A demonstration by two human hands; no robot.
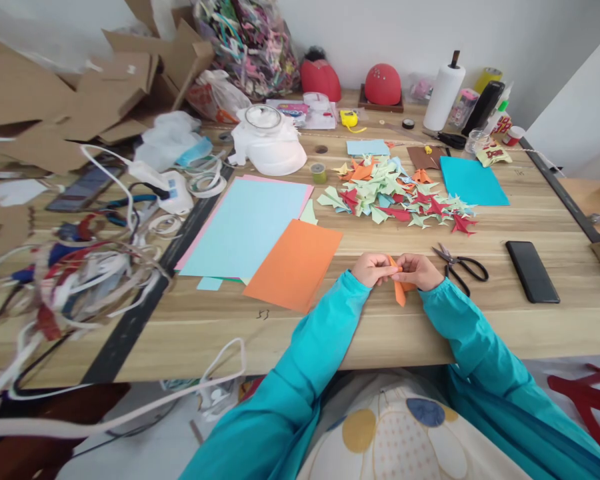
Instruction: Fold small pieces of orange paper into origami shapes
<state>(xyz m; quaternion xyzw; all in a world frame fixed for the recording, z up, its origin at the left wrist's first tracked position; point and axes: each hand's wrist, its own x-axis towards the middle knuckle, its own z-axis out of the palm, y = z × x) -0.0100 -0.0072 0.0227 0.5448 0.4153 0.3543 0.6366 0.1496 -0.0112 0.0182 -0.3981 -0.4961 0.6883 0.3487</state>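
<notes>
My left hand (371, 269) and my right hand (420, 271) meet over the wooden table (330, 327), both pinched on a small folded orange paper piece (399, 288) between them. Both arms wear teal sleeves. A pile of folded paper shapes (397, 197) in green, red, orange and blue lies just beyond my hands. An orange sheet (295, 265) lies to the left of my left hand, overlapping a light blue sheet (245, 227). Black scissors (460, 265) lie right beside my right hand.
A black phone (532, 271) lies right of the scissors, a teal sheet (473, 181) behind it. Cardboard (70, 93), tangled strips (75, 280) and a glue gun (160, 183) crowd the left. A paper towel roll (443, 97) and red domes (383, 84) stand at the back.
</notes>
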